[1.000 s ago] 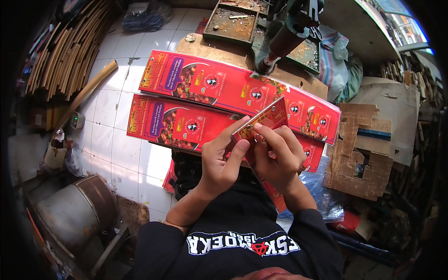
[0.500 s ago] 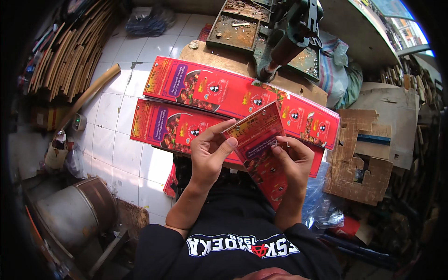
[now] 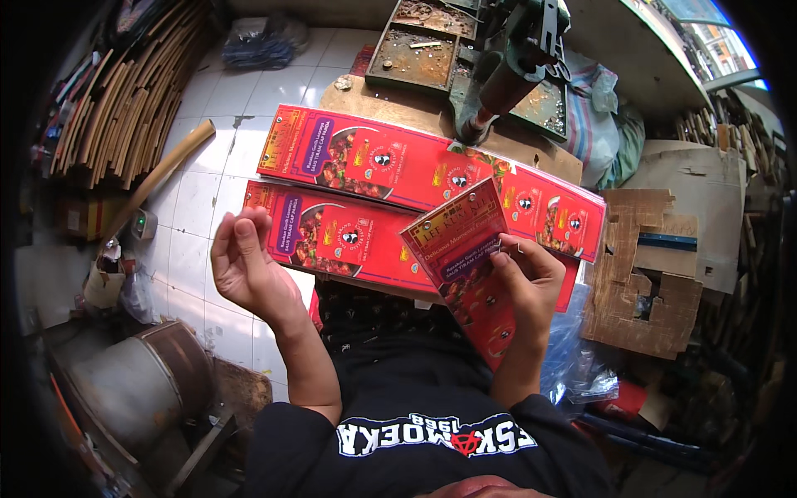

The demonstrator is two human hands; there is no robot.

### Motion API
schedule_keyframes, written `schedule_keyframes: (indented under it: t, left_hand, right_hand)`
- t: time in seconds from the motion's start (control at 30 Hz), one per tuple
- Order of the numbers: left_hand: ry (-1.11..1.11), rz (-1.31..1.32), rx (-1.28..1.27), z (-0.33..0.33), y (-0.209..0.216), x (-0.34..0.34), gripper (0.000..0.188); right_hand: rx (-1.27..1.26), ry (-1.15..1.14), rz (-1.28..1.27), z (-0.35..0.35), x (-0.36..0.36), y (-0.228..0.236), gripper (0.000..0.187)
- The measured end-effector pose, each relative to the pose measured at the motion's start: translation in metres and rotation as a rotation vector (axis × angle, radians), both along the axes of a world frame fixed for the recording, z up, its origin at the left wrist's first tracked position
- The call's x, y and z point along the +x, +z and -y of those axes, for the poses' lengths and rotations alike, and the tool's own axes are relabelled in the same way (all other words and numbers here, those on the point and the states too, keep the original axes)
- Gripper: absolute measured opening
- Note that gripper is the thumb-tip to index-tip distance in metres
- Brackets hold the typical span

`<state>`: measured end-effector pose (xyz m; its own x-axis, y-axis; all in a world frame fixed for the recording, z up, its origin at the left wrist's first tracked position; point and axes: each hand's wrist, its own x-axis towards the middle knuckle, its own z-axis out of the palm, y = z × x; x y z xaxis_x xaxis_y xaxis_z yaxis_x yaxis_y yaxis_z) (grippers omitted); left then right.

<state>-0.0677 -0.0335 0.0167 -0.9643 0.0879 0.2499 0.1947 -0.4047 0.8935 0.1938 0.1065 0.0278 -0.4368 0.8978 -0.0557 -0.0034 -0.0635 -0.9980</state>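
Hands apart, a person in a black shirt (image 3: 390, 390) holds up a red printed strip (image 3: 451, 235) at the centre of the frame, small metal rings at its top corners. Right hand (image 3: 529, 290) pinches the strip's right edge between thumb and fingers; left hand (image 3: 256, 274), released and loosely curled, hovers left of centre near the end of the lower red stack (image 3: 382, 241), though whether they touch cannot be told. Just beside that pile, the upper red stack (image 3: 415, 162) lies on a wooden desk (image 3: 369, 98), below a green machine (image 3: 461, 104) and a tray (image 3: 415, 62) of small bits at the frame's top. Cut cardboard (image 3: 635, 286) occupies the right, and a metal drum (image 3: 124, 378) sits lower left
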Motion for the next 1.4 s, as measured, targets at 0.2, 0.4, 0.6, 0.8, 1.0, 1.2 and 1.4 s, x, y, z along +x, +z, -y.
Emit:
schedule_keyframes:
  t: [0.2,0.4,0.6,0.8,1.0,1.2,1.4]
  left_hand:
    - [-0.082,-0.381,0.144,0.028,0.023,-0.023,0.020]
    - [-0.792,-0.431,1.170,0.032,0.124,0.031,0.040]
    - [-0.999,-0.544,0.987,0.009,0.185,0.036,0.032]
    - [-1.035,-0.542,1.009,-0.002,0.182,0.041,0.032]
    - [-0.866,-0.554,0.848,-0.013,0.152,0.046,0.025]
    - [-0.428,-0.335,-0.084,-0.046,0.041,0.076,0.044]
    - [-0.769,0.036,-0.289,-0.057,0.001,0.093,0.034]
  right_hand:
    - [-0.002,-0.023,0.011,-0.001,0.001,-0.002,0.026]
    - [0.000,-0.025,0.031,-0.001,0.000,-0.002,0.026]
    - [-0.002,-0.044,0.023,0.000,-0.002,0.001,0.026]
    - [0.014,-0.043,0.024,-0.002,-0.004,0.001,0.027]
    - [-0.021,-0.060,0.037,-0.005,0.001,0.000,0.026]
    - [0.040,-0.062,-0.037,-0.015,-0.014,0.014,0.026]
    - [0.104,-0.039,-0.065,-0.022,-0.028,0.015,0.025]
